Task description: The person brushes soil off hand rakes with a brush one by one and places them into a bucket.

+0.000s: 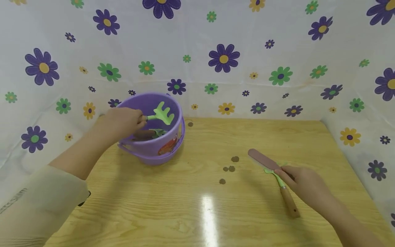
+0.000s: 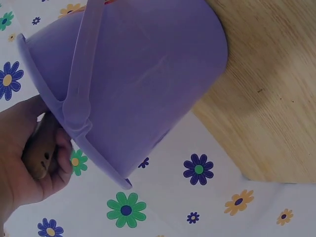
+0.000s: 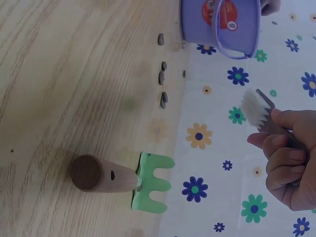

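My left hand (image 1: 124,120) is at the rim of a purple bucket (image 1: 151,147) and grips the wooden handle (image 2: 38,153) of a green hand rake (image 1: 163,114), whose tines lie over the bucket's opening. Lower inside the bucket show a brown handle (image 1: 144,134) and a green piece (image 1: 159,132); their full shapes are hidden. My right hand (image 1: 308,183) holds a brush with a flat brown back (image 1: 263,159); its white bristles (image 3: 254,109) show in the right wrist view. Beneath it, a second green hand rake (image 3: 152,182) with a wooden handle (image 1: 289,202) lies on the table.
Several small dark lumps, like little stones (image 1: 231,168), are scattered mid-table, one (image 1: 190,124) near the back edge. A flower-printed sheet (image 1: 197,41) encloses the wooden table (image 1: 172,199) at the back and sides. The bucket's handle (image 1: 182,137) hangs down its side.
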A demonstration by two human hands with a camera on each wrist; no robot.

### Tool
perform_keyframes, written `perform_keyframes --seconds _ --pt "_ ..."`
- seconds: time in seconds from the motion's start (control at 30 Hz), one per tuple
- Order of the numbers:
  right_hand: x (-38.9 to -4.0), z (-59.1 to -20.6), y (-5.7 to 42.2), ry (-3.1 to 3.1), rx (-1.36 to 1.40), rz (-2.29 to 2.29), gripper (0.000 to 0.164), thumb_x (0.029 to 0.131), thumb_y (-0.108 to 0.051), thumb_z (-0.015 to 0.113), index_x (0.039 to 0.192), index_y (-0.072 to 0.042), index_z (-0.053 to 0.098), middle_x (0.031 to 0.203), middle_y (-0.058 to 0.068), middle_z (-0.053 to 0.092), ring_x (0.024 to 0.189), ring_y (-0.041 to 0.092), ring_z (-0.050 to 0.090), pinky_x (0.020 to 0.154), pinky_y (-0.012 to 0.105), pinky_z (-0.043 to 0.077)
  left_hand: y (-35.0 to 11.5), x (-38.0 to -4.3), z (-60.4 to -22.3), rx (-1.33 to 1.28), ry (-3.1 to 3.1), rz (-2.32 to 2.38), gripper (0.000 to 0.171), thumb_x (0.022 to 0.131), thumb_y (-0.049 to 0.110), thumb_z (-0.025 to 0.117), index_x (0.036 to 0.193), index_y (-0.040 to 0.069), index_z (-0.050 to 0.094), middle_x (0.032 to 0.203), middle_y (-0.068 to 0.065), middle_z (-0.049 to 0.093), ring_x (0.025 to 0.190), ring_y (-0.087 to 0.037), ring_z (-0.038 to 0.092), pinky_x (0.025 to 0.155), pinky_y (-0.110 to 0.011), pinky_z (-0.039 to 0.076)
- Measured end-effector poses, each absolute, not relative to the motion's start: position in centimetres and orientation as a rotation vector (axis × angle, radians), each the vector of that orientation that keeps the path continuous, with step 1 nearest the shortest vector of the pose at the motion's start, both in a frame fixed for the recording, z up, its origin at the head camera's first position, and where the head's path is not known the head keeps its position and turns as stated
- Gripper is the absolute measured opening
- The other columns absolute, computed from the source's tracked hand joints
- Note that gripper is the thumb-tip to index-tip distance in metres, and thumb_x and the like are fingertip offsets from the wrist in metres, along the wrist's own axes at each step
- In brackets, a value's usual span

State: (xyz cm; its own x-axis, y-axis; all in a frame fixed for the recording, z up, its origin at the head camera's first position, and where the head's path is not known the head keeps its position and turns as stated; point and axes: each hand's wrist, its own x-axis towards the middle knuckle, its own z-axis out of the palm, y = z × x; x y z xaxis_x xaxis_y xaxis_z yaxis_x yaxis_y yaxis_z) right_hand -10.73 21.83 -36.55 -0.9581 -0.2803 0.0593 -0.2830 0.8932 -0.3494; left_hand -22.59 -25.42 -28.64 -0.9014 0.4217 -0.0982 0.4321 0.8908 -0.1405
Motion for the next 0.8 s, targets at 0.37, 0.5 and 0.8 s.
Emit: perform_keyframes --seconds 0.37,0.5,0.8 --pt "-10.8 -36.7 20.6 -3.016 0.515 0.541 0.027 0.096 -0.030 0.055 0.075 -0.014 0.062 0.056 -0.009 0.044 0.047 0.003 0.032 0.044 0.019 0.029 -25.3 -23.7 -29.9 0.494 2.864 -0.075 0.029 0.093 0.025 0.052 0.067 0.011 0.051 0.061 -0.004 0.052 0.058 -0.020 0.049 0.054 -0.033 0.043" --pt "-10.8 -36.8 20.5 -3.033 0.500 0.539 0.026 0.096 -0.030 0.055 0.084 -0.010 0.068 0.057 -0.009 0.047 0.047 0.003 0.034 0.045 0.019 0.031 -25.5 -23.6 -30.4 0.513 2.893 -0.101 0.031 0.092 0.029 0.056 0.068 0.010 0.054 0.060 -0.002 0.052 0.057 -0.019 0.050 0.053 -0.034 0.044" --pt "-10.7 -36.5 20.7 -3.031 0.475 0.578 0.029 0.097 -0.031 0.053 0.082 -0.010 0.065 0.056 -0.009 0.045 0.047 0.003 0.032 0.044 0.019 0.030 -25.3 -24.1 -30.6 0.708 2.980 -0.186 0.026 0.086 0.036 0.066 0.074 0.013 0.062 0.068 0.000 0.058 0.066 -0.022 0.056 0.060 -0.039 0.049"
